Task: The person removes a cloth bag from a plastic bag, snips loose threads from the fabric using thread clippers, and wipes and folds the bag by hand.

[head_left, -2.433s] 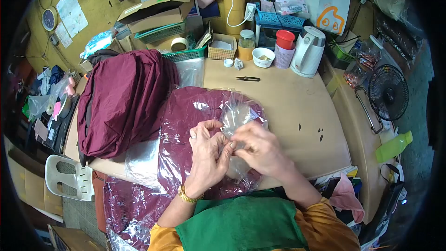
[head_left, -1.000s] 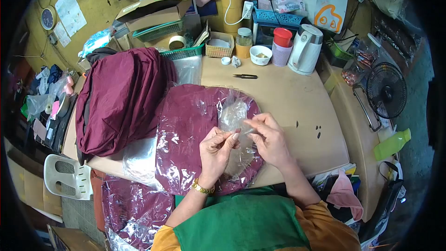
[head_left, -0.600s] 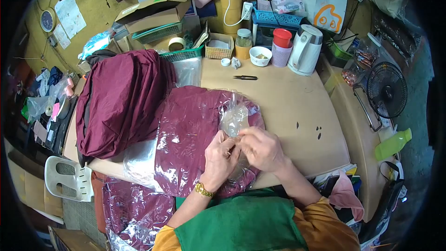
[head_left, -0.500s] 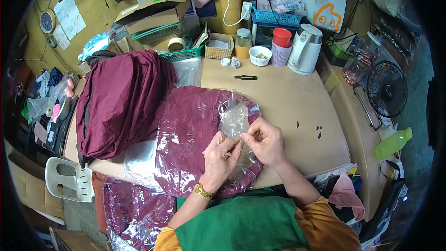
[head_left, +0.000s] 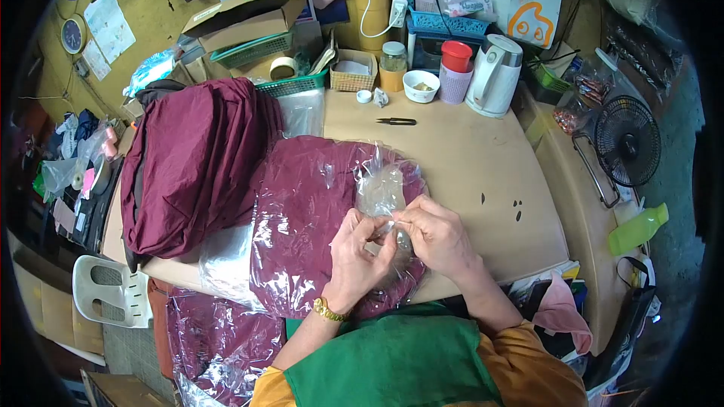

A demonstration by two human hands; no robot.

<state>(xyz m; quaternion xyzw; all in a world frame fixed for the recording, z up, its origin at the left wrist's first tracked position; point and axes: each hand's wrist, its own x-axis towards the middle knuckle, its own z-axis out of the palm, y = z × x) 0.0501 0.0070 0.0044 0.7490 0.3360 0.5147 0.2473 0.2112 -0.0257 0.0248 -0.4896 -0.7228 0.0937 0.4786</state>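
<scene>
A maroon item in a clear plastic bag (head_left: 302,211) lies on the table in front of me. Over its right part, my left hand (head_left: 362,250) pinches the clear plastic between thumb and fingers. Close beside it, my right hand (head_left: 434,234) is closed with its fingertips together at the same spot, also on the plastic. Bunched plastic (head_left: 381,190) rises just beyond my fingertips. What exactly lies between the fingertips is too small to make out. A pile of maroon fabric (head_left: 196,166) stands to the left of the bag.
Black thread snips (head_left: 397,121) lie beyond the bag. Along the back are a white bowl (head_left: 421,87), a red-lidded cup (head_left: 455,71), a white kettle (head_left: 494,75) and baskets. A black fan (head_left: 627,141) stands at the right. Another bagged maroon item (head_left: 222,339) is at the lower left.
The fingertips of both hands have come together again after my right hand was slightly apart and higher. The bunched plastic has shifted a little. The view has moved slightly.
</scene>
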